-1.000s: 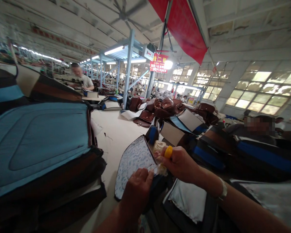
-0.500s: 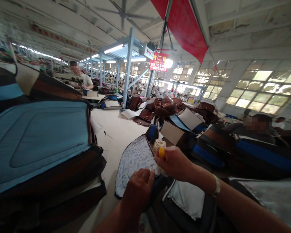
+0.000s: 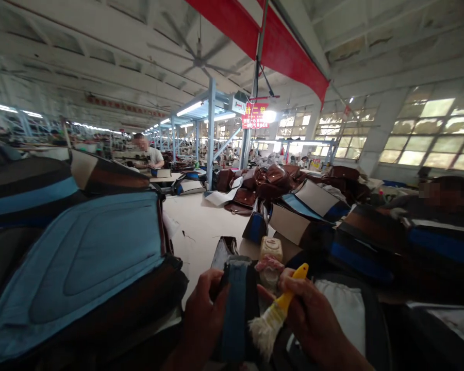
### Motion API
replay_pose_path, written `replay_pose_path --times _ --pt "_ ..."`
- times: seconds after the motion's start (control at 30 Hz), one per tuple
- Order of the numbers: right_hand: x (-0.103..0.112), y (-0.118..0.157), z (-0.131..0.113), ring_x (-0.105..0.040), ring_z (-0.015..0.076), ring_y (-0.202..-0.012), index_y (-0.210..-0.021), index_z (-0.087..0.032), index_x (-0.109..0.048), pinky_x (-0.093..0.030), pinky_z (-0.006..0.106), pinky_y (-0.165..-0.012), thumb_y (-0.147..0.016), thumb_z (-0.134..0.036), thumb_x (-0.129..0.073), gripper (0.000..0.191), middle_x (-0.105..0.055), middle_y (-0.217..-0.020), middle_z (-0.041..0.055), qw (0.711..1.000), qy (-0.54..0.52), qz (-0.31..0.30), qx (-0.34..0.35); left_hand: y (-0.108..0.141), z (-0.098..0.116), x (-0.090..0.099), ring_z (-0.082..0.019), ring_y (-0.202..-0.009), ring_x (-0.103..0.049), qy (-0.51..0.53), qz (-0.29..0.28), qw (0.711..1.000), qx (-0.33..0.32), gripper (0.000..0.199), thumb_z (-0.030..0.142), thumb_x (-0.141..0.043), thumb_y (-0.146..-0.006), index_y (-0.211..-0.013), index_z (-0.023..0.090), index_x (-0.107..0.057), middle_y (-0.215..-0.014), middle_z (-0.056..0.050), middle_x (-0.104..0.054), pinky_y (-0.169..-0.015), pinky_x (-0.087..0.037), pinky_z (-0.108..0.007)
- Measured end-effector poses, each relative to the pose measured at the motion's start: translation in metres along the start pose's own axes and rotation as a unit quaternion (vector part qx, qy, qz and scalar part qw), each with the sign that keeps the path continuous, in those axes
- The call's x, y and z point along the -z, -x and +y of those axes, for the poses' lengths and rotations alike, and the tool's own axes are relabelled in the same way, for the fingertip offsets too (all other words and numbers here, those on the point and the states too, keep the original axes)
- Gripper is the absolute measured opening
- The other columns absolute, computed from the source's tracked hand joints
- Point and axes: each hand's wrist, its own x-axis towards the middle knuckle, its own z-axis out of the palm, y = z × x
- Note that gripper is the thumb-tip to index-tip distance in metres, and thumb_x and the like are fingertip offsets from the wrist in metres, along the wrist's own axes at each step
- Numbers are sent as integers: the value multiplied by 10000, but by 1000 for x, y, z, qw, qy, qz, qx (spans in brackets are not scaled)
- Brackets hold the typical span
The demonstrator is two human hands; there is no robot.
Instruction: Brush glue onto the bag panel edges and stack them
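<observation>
My left hand (image 3: 204,306) grips the left edge of a dark fabric bag piece with a blue stripe (image 3: 234,304), raised in front of me. My right hand (image 3: 313,312) is closed round a paint brush (image 3: 268,327) with a yellow handle and pale, clumped bristles pointing down to the left. A finger of that hand reaches to the right edge of the fabric piece. Just beyond stands a cream-coloured squarish container (image 3: 271,248), with a pinkish cloth (image 3: 269,263) in front of it. The lower part of the fabric piece runs into shadow.
A stack of light-blue quilted panels (image 3: 112,252) rises on the left. Brown bags (image 3: 251,190) lie heaped at the back of the pale table (image 3: 195,216). Blue and black bag pieces (image 3: 359,252) are piled on the right. One co-worker (image 3: 152,154) is beyond the table, another (image 3: 448,201) at right.
The pale patterned panel that lay flat under my left hand has given way to a raised, blue-striped side. The brush has turned, showing its bristles. The view has shifted.
</observation>
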Motion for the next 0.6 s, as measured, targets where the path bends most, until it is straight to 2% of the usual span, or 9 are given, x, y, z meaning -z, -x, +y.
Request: replay_pose_path --times 0.07,0.17,0.23,0.33,0.43,0.53,0.6 --pt "-4 -3 9 -256 25 -333 -775 -222 -602 -545 466 -905 -803 -302 -694 126 -525 -584 -97 1000 -14 8 15 1 0 3 -187 -770 -630 -26 -4 998 -65 170 354 -533 -942 -882 222 -622 -829 -13 -644 -701 -501 -289" --pt "-4 -11 10 -231 47 -319 -770 -235 -606 -549 446 -903 -799 -294 -698 113 -423 -451 -125 998 4 38 57 1 0 6 -174 -774 -620 -68 -31 988 -133 239 283 -454 -976 -856 218 -651 -843 -30 -613 -704 -493 -283" --pt "0 -16 10 -193 56 -296 -739 -240 -603 -569 421 -824 -820 -321 -669 132 -358 -378 -132 997 -10 45 67 2 0 8 -170 -793 -630 -85 -40 987 -129 235 266 -443 -986 -962 224 -673 -892 -38 -613 -709 -503 -277" --pt "5 -14 21 -187 64 -273 -717 -233 -608 -575 401 -716 -839 -367 -638 184 -353 -338 -123 997 -65 23 27 3 4 10 -179 -838 -649 -80 -40 989 -117 262 244 -434 -980 -1045 233 -687 -951 -48 -623 -735 -529 -279" --pt "2 -9 39 -202 71 -271 -709 -223 -608 -557 349 -623 -831 -389 -655 212 -339 -324 -118 994 -112 20 0 4 14 8 -219 -926 -657 -71 -51 992 -94 258 334 -509 -957 -1098 220 -692 -1017 -71 -635 -804 -553 -324" --pt "-6 -8 54 -152 51 -276 -696 -205 -614 -465 237 -477 -822 -387 -682 231 -304 -315 -121 985 -168 26 -15 7 24 5 -263 -976 -648 -85 -67 991 -74 368 402 -666 -854 -1155 190 -680 -1061 -95 -626 -844 -556 -376" --pt "-10 -10 60 -124 38 -284 -693 -191 -616 -368 178 -406 -811 -382 -703 241 -288 -308 -122 979 -198 24 -28 8 27 4 -263 -972 -647 -83 -75 991 -73 341 361 -669 -844 -1138 189 -689 -1063 -96 -619 -848 -552 -375"
